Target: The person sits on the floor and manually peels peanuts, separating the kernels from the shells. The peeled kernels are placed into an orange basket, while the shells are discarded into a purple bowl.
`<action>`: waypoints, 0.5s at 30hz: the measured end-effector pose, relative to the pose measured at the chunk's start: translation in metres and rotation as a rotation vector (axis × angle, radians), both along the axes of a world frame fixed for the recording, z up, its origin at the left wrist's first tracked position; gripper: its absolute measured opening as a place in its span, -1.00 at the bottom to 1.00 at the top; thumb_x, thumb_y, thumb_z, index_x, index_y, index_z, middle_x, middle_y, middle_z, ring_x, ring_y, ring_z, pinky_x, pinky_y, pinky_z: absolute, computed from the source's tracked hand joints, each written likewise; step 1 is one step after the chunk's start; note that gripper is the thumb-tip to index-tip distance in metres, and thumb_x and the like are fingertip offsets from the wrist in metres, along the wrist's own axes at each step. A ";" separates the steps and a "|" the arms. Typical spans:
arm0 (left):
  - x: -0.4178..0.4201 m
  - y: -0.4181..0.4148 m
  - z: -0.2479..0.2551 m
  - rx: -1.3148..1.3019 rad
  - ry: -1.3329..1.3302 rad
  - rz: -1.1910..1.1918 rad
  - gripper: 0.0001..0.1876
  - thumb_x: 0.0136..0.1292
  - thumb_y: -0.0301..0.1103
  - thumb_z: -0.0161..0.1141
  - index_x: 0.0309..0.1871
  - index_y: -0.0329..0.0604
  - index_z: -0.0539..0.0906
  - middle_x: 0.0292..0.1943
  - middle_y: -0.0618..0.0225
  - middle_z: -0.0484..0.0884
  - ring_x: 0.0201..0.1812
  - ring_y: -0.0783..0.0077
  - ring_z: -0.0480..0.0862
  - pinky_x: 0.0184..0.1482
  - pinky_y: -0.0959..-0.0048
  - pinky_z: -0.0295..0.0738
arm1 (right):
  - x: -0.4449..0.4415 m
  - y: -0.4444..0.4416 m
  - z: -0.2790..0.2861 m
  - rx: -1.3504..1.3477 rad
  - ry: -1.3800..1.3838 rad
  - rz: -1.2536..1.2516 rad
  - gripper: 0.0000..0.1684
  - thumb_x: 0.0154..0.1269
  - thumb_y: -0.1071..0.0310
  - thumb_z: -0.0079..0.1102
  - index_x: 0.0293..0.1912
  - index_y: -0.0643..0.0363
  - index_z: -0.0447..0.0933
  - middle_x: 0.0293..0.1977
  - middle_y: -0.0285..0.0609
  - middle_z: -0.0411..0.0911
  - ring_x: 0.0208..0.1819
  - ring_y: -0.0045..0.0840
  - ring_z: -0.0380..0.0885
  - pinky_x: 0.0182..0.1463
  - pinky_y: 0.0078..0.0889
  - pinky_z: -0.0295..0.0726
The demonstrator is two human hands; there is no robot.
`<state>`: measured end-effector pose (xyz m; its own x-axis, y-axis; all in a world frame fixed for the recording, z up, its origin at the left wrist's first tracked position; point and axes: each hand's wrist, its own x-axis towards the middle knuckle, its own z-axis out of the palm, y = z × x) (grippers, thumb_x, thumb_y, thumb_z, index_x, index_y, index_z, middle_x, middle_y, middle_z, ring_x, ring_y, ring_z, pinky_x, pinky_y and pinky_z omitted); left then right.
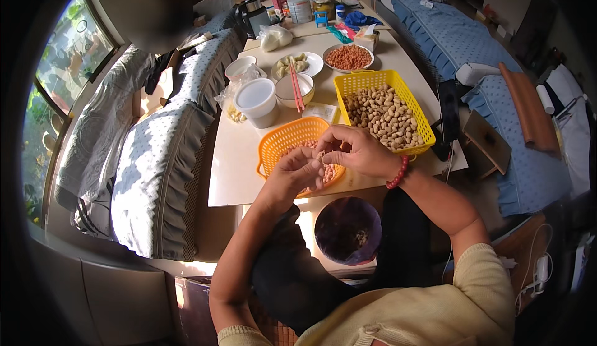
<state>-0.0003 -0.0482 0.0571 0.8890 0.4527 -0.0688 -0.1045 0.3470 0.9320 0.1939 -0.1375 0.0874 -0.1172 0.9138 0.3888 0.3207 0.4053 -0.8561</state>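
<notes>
Above the orange plastic basket (267, 148), my left hand (295, 171) and my right hand (357, 149) meet at the fingertips. Pinched between them is a small peanut (320, 156), largely covered by the fingers. Shelled pink peanut kernels (329, 172) lie in the orange basket, partly hidden below my hands. Just beyond my right hand stands a yellow plastic basket (422, 129) with many unshelled peanuts (380, 113) in it. Red beads circle my right wrist. A dark-lined bin (347, 229) with some debris at its bottom stands between my knees.
Past the orange basket are a lidded white tub (255, 99), a bowl (305, 89) with red chopsticks (295, 87) across it, a plate of dumplings (316, 66) and a dish of reddish kernels (349, 58). Blue-covered sofas (154, 178) flank the table (233, 183).
</notes>
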 end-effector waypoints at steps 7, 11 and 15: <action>0.000 0.002 -0.002 -0.121 -0.084 -0.002 -0.91 0.44 -0.42 0.13 -0.08 -0.19 0.52 -0.26 0.36 0.61 -0.32 0.55 0.58 -0.21 0.59 0.51 | -0.014 0.012 -0.035 -0.087 0.390 0.021 -0.86 0.36 0.42 0.26 -0.16 0.25 0.52 -0.31 -0.33 0.61 -0.21 -0.75 0.57 -0.06 -0.63 0.56; -0.001 0.001 -0.001 -0.208 -0.087 0.039 -0.88 0.47 -0.37 0.08 -0.06 -0.19 0.52 -0.28 0.38 0.59 -0.35 0.57 0.55 -0.24 0.60 0.46 | -0.019 0.011 -0.036 -0.111 0.423 0.011 -0.88 0.37 0.44 0.23 -0.18 0.28 0.51 -0.32 -0.31 0.60 -0.25 -0.75 0.57 -0.13 -0.64 0.57; 0.001 0.003 -0.005 -0.143 -0.057 0.017 -0.84 0.51 -0.31 0.02 -0.05 -0.19 0.51 -0.33 0.42 0.55 -0.39 0.58 0.49 -0.30 0.62 0.41 | -0.023 0.007 -0.034 -0.054 0.281 -0.052 -0.91 0.36 0.48 0.19 -0.22 0.30 0.49 -0.38 -0.31 0.55 -0.33 -0.75 0.54 -0.26 -0.63 0.56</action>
